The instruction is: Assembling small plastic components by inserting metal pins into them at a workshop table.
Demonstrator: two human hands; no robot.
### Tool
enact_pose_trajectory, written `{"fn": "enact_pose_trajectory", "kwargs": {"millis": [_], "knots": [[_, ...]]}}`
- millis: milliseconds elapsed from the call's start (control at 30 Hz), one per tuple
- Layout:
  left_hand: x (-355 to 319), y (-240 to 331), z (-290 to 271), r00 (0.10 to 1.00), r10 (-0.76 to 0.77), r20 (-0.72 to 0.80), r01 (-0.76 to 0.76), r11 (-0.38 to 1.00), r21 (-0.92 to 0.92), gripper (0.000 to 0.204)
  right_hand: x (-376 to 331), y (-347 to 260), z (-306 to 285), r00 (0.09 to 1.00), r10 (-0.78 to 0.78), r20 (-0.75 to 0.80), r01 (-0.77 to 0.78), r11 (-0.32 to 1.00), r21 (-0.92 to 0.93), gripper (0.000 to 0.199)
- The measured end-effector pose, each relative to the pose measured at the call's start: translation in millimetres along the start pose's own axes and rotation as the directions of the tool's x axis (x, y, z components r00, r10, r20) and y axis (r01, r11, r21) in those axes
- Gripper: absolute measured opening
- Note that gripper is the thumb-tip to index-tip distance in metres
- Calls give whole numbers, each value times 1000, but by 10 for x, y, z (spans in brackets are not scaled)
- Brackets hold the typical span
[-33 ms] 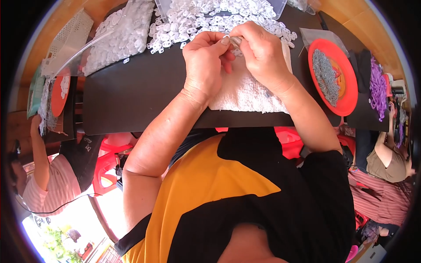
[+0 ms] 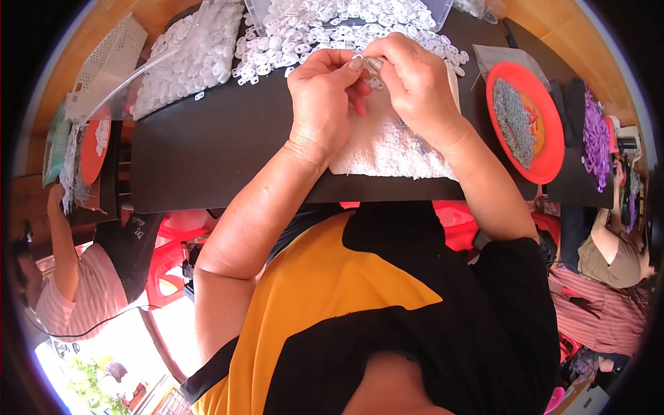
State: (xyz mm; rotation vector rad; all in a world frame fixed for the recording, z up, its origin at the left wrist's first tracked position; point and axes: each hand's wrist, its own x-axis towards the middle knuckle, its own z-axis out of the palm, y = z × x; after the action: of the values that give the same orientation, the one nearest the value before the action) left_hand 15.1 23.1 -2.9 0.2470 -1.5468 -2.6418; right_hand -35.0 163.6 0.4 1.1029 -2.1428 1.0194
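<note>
Your left hand (image 2: pixel 324 97) and right hand (image 2: pixel 415 83) both pinch one small white plastic piece (image 2: pixel 373 66) above the white cloth (image 2: pixel 387 145); keep fingertips tight, pressing squarely, clear of the loose pile (image 2: pixel 332 28).

Under the fingers (image 2: pixel 356 66) lies a white cloth (image 2: pixel 387 142) on a black worktop (image 2: pixel 207 152); right of them, an orange-red plate (image 2: pixel 546 149) holds grey pieces (image 2: pixel 513 121).
</note>
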Motion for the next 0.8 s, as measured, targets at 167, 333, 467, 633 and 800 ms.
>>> {"fn": "enact_pose_trajectory", "kwargs": {"millis": [167, 333, 467, 633, 800], "knots": [[7, 34, 1, 1000, 3, -9, -3, 1000, 16, 11, 32, -2, -91, 998, -33, 59, 37, 997, -72, 21], [14, 14, -13, 1000, 1, -7, 0, 999, 44, 12, 42, -21, -105, 994, -32, 102, 47, 989, -143, 15], [-13, 19, 20, 999, 35, 0, -34, 992, 119, 13, 32, -14, -112, 994, -8, 105, 22, 991, -128, 15], [0, -15, 16, 1000, 12, -15, -9, 990, 140, 13, -15, -12, -52, 991, 73, 108, -68, 996, -50, 16], [-3, -47, 37, 998, -11, -67, 19, 993, 119, 7, -63, 12, 29, 987, 131, 92, -133, 991, 13, 16]]}}
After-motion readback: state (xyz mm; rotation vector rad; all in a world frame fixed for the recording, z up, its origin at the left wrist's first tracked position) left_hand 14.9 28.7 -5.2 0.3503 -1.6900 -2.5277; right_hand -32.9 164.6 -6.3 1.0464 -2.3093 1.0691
